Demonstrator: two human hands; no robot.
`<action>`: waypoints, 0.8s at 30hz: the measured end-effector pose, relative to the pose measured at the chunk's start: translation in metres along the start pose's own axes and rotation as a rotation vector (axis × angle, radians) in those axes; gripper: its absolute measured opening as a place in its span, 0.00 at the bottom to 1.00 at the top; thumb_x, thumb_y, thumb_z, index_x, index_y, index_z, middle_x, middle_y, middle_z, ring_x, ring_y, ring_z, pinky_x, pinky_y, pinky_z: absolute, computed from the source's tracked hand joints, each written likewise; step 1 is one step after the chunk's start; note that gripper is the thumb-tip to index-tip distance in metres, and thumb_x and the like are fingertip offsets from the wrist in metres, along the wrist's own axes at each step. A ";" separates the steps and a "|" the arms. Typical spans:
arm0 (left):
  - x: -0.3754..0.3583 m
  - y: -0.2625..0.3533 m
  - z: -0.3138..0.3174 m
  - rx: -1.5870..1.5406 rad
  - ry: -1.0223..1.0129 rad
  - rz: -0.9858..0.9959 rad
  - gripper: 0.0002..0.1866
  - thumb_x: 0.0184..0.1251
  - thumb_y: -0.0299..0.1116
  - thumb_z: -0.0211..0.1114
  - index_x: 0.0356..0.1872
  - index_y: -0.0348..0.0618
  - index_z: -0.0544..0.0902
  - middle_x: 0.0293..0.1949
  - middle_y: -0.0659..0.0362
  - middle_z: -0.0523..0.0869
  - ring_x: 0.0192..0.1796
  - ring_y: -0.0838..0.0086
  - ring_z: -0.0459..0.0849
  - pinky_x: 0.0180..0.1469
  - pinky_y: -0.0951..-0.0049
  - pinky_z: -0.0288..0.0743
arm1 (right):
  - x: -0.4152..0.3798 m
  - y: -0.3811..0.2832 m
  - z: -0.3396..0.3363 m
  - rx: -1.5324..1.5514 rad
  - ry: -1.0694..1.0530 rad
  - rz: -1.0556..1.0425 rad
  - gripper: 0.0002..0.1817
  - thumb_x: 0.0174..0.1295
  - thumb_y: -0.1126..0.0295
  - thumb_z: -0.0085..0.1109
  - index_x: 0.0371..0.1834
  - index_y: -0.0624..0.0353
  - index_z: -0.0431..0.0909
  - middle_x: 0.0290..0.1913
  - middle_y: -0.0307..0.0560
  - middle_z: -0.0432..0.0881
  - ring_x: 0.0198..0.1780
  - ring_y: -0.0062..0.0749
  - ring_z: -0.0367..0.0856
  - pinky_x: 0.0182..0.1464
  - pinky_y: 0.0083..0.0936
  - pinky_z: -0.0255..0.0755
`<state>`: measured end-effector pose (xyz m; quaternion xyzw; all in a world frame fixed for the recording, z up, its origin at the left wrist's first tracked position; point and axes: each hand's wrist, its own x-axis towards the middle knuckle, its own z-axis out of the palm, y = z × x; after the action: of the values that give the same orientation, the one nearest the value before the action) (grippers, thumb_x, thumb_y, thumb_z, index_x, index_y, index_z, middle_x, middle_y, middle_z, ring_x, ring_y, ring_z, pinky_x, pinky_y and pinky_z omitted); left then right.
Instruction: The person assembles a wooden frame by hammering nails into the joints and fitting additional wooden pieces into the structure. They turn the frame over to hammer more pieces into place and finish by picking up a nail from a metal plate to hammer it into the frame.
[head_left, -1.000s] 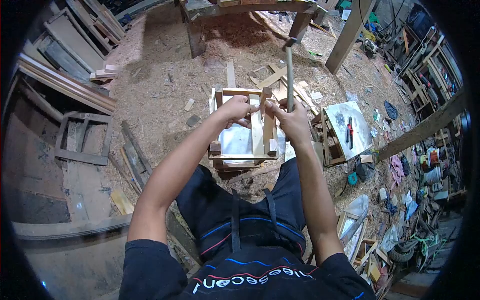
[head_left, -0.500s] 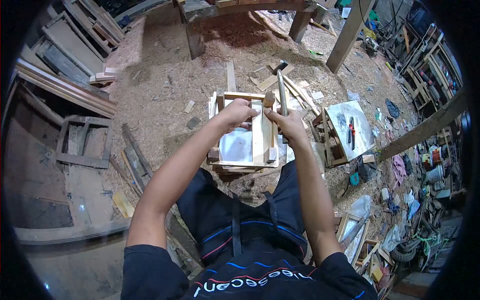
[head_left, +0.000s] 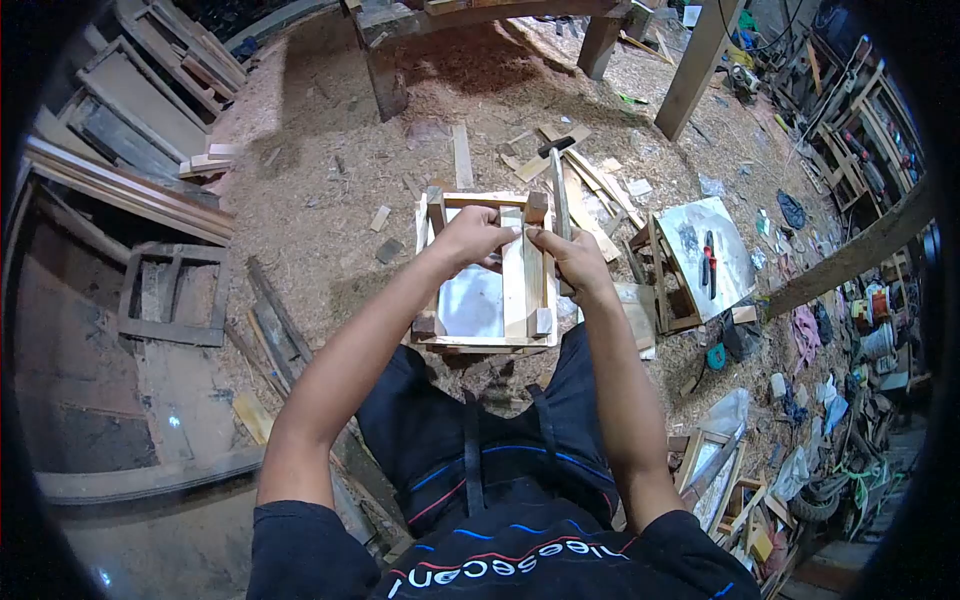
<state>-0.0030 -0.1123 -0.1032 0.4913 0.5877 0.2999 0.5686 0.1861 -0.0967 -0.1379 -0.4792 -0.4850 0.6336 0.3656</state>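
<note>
A small wooden stool-like frame (head_left: 428, 240) with corner posts stands upside down in front of my knees. A pale wooden slat (head_left: 514, 290) runs lengthwise along its right side. My left hand (head_left: 474, 236) is closed over the slat's left edge, its thumb and fingertips pinched together; anything small between them is too small to make out. My right hand (head_left: 578, 262) is wrapped round the handle of a hammer (head_left: 560, 190), whose dark head points away from me. The right thumb and forefinger reach onto the slat beside a corner post (head_left: 537, 207), close to the left fingertips.
Right of the frame stands a second small stool (head_left: 690, 245) with red-handled pliers (head_left: 709, 265) on it. Wood offcuts (head_left: 590, 185) lie on the shaving-covered floor beyond. A workbench leg (head_left: 385, 80) stands ahead; an old wooden frame (head_left: 175, 290) lies left.
The hammer has tilted slightly, its head moving left and a little nearer. Both hands stay by the slat with little movement; the view has shifted slightly.
</note>
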 end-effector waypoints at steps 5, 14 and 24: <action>0.004 -0.003 -0.001 0.030 -0.038 0.022 0.13 0.69 0.39 0.65 0.44 0.39 0.82 0.36 0.60 0.86 0.36 0.76 0.85 0.37 0.70 0.84 | -0.002 0.000 0.001 -0.040 0.024 -0.136 0.14 0.58 0.66 0.68 0.39 0.67 0.80 0.30 0.42 0.83 0.30 0.21 0.79 0.33 0.21 0.72; -0.071 -0.031 -0.068 0.035 0.455 0.411 0.29 0.72 0.57 0.57 0.48 0.35 0.83 0.34 0.53 0.87 0.34 0.73 0.86 0.37 0.74 0.82 | -0.006 -0.009 -0.001 -0.060 0.044 -0.022 0.12 0.57 0.64 0.70 0.28 0.61 0.81 0.23 0.34 0.76 0.22 0.17 0.71 0.24 0.20 0.62; -0.091 -0.016 -0.044 -0.362 0.241 0.089 0.32 0.75 0.60 0.48 0.41 0.35 0.83 0.20 0.66 0.74 0.19 0.84 0.70 0.20 0.79 0.64 | -0.007 0.009 0.001 0.165 -0.014 -0.123 0.12 0.60 0.64 0.69 0.38 0.60 0.82 0.28 0.31 0.79 0.22 0.12 0.69 0.24 0.16 0.61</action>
<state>-0.0608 -0.1920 -0.0761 0.3671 0.5657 0.4818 0.5595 0.1871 -0.1062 -0.1449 -0.4123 -0.4620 0.6512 0.4387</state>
